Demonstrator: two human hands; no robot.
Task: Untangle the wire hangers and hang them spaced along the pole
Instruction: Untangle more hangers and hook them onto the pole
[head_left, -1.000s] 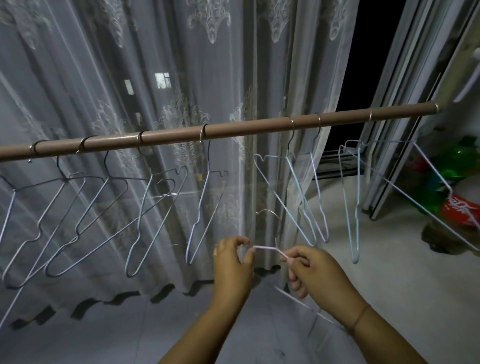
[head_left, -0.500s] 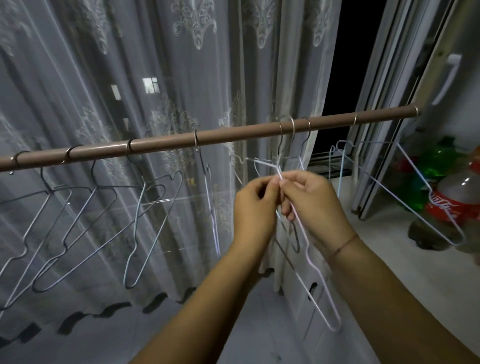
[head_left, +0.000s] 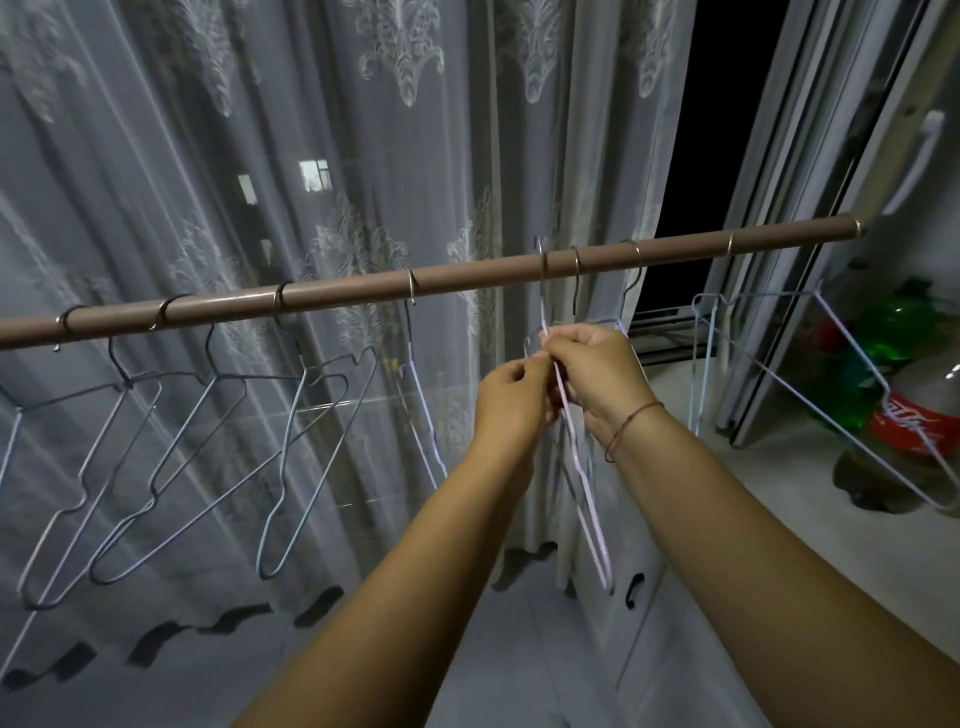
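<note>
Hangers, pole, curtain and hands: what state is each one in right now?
pole, level, carrying hanger hooks.
held hanger, hook at the pole, body hanging down.
left hand, pinching the held hanger.
right hand, gripping the held hanger.
left hangers, hung, bodies overlapping.
far right hanger, hung, tilted.
curtain, drawn, gap at right.

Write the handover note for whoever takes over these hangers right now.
Left hand: pinches the pale pink wire hanger below its neck.
Right hand: grips the same hanger.
Its hook sits at the brown pole, close beside two other hooks.
Done: four grey-blue wire hangers hang spaced on the left; a pale blue wire hanger near the pole's right end.
Left: let go, spread the crowded three.
</note>
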